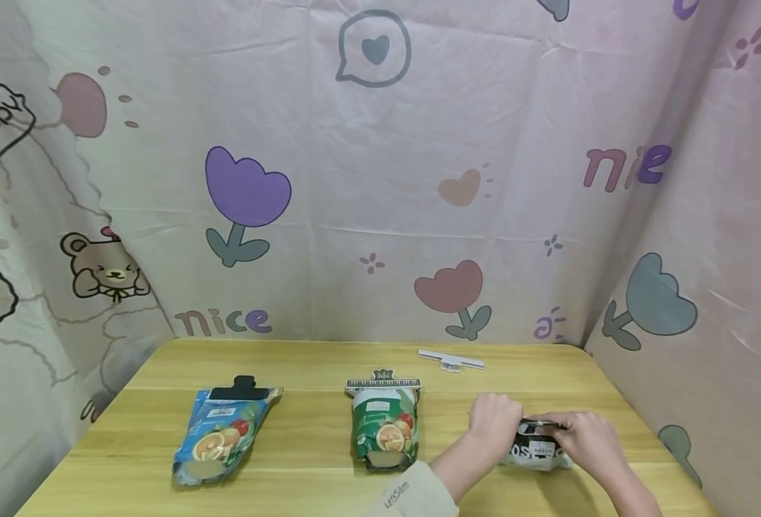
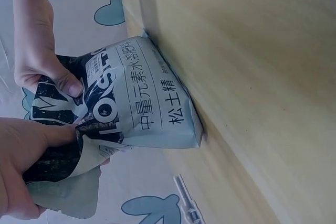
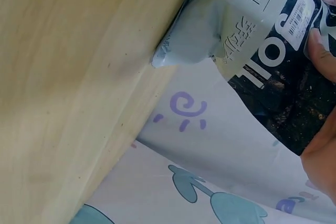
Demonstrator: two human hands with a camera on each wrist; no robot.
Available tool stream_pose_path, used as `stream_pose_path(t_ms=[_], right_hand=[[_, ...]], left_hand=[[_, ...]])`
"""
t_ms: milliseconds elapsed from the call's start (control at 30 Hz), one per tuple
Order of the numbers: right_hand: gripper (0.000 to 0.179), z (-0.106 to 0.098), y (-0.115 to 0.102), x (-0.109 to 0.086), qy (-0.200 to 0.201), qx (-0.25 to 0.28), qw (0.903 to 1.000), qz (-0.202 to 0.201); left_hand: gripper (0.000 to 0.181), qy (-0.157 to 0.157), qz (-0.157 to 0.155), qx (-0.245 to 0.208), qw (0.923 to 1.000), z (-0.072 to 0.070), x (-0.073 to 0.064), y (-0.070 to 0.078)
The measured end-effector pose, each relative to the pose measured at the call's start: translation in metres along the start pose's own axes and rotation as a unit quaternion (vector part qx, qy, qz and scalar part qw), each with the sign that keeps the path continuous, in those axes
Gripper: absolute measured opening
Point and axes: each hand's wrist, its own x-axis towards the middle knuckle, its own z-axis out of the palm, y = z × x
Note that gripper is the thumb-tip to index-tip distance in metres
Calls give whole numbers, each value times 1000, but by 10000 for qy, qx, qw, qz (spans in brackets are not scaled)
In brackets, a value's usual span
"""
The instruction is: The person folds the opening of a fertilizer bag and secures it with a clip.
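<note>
At the right of the table stands a black-and-white packaging bag (image 1: 538, 451) with large white letters and Chinese print. My left hand (image 1: 495, 425) grips one side of its black top, and my right hand (image 1: 589, 436) pinches the other side. The left wrist view shows the thumbs of both hands pressed into the bag's front (image 2: 157, 98), with the black upper part creased between them. Its pale lower end rests on the table. In the right wrist view my right hand (image 3: 324, 145) holds the dark upper edge, partly cut off by the frame.
A white sealing clip (image 1: 451, 359) lies near the table's back edge. Mid-table is a green bag (image 1: 383, 427) under a piano-key clip (image 1: 383, 383). To the left lies a blue bag (image 1: 222, 434) with a black clip (image 1: 241, 391). Printed curtains (image 1: 367, 179) surround the table (image 1: 309, 495).
</note>
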Motion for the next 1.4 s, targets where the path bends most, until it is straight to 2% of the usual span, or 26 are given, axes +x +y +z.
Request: stream_pose_path(t_ms=[200,367,500,733,867,967,1067,1167,1267,1400], right_hand=[[25,3,1,-1,124,13,9998,-142],[24,-1,-3,-2,-348,183,9987,334],[23,0,-5,-4,-526,511,9953,636],[20,-3,-3,-9,-461,792,9933,710],[21,-4,-2,-10,-522,817,9934,616],[20,-4,-3,-9,-505,776,9939,598],[13,-4,-5,-8,-477,710,9931,804],[7,-4,-8,-6,-414,620,9920,1015],[11,-3,-10,-4,-376,560,9917,1096],[14,-3,-11,-4,-398,531,9907,1188]], left_hand=[[14,0,28,-3,10000,0,-2,0],[13,-25,263,96,9996,4,-4,-2],[19,21,555,87,9984,6,-6,-7],[31,147,1274,-149,9916,10,-8,-17],[39,101,1468,-226,9889,10,-9,-20],[41,43,1499,-304,9882,9,-9,-21],[41,66,1425,-249,9895,9,-8,-20],[45,81,1244,-215,9920,8,-9,-17],[48,37,1033,-243,9943,7,-9,-14],[39,-40,809,-341,9961,5,-8,-13]])
